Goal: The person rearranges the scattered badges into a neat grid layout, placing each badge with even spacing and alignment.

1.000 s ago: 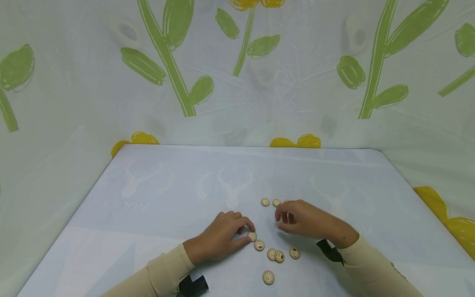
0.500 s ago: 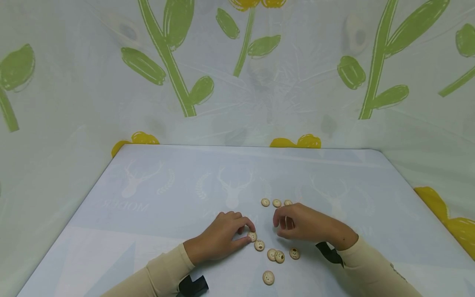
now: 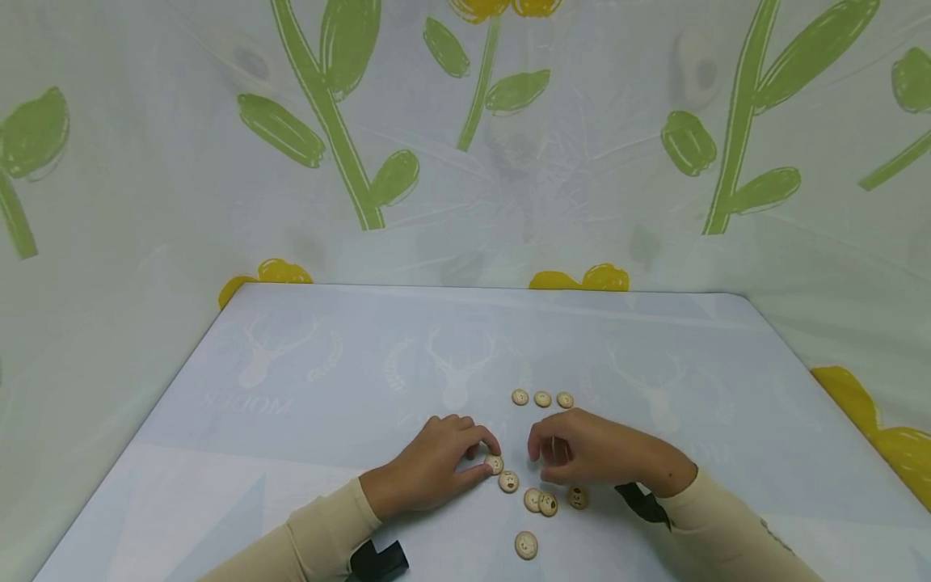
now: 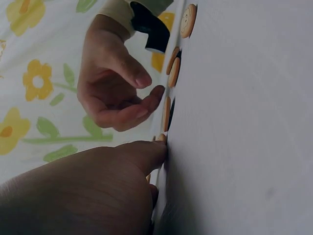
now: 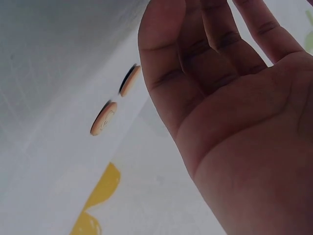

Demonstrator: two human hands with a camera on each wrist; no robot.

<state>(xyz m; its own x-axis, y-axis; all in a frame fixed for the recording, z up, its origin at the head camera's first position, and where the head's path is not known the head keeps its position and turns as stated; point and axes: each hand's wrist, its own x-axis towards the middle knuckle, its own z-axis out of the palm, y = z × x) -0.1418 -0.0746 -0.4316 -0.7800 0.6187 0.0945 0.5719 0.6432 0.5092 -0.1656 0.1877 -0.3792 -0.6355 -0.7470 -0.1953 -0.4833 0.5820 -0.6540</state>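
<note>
On the table, my left hand (image 3: 432,462) pinches a round wooden disc (image 3: 494,464) between thumb and index finger. Touching that disc is a second wooden disc (image 3: 508,482) with a printed face. My right hand (image 3: 600,451) hovers to the right, its fingers loosely curled and nothing in them; the left wrist view shows this right hand (image 4: 115,88) from the palm side. Nearer the person, one disc (image 3: 548,504) overlaps another (image 3: 532,499). A face disc (image 3: 578,497) lies partly beneath the right hand in the head view.
Three discs form a short row beyond the right hand, with one disc (image 3: 542,398) in its middle. Another single disc (image 3: 526,545) lies closest to the person. The pale table (image 3: 327,364) ends at a wall sheet (image 3: 582,186) printed with plants.
My right hand has drifted left and toward the person, uncovering the third disc of the far row. The left hand stays where it was on its disc.
</note>
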